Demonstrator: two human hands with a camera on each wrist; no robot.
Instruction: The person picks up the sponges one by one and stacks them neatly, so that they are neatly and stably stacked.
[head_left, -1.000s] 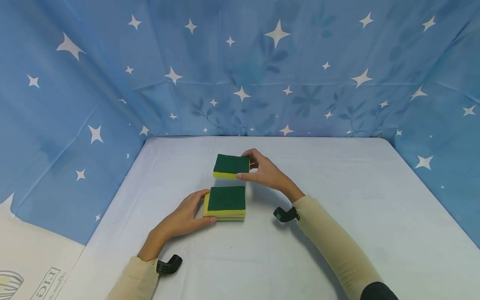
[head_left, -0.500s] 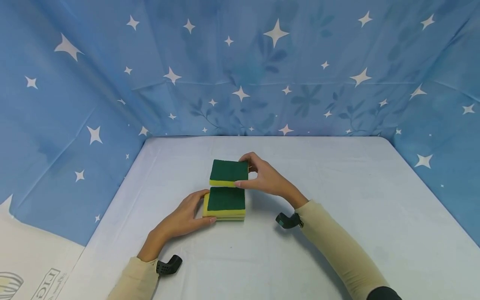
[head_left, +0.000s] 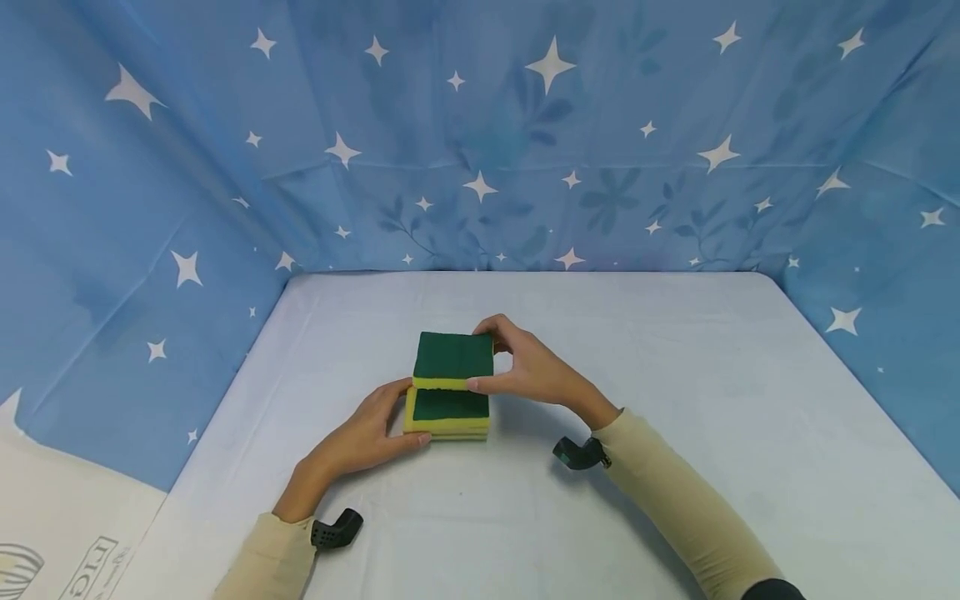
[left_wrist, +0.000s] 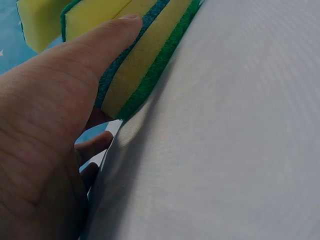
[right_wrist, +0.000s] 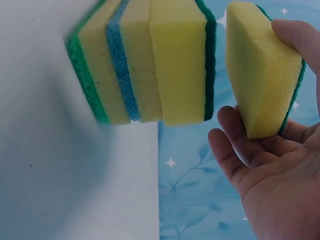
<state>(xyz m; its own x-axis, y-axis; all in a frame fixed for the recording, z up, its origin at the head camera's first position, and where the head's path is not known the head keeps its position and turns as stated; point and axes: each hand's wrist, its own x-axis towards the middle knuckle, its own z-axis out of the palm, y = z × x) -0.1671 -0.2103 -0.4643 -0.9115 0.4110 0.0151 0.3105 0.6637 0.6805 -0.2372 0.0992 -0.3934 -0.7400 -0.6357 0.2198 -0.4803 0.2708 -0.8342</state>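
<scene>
A stack of yellow sponges with green scouring tops [head_left: 448, 414] sits on the white table [head_left: 675, 375]. My left hand [head_left: 372, 433] rests against its left and front sides, thumb along the front edge [left_wrist: 117, 30]. My right hand [head_left: 517, 367] pinches another green-and-yellow sponge [head_left: 453, 360] by its right end and holds it in the air just above the back of the stack. In the right wrist view the held sponge [right_wrist: 262, 75] hangs apart from the stack [right_wrist: 150, 65], which has a blue layer in it.
Blue star-patterned cloth [head_left: 480, 142] walls in the table at the back and both sides. A printed white sheet [head_left: 52, 542] lies at the lower left. Black wrist camera mounts [head_left: 337, 527] show on both forearms.
My right hand has brought the held sponge nearer and lower, from behind the stack to partly over its back edge. The left hand and the stack have stayed put.
</scene>
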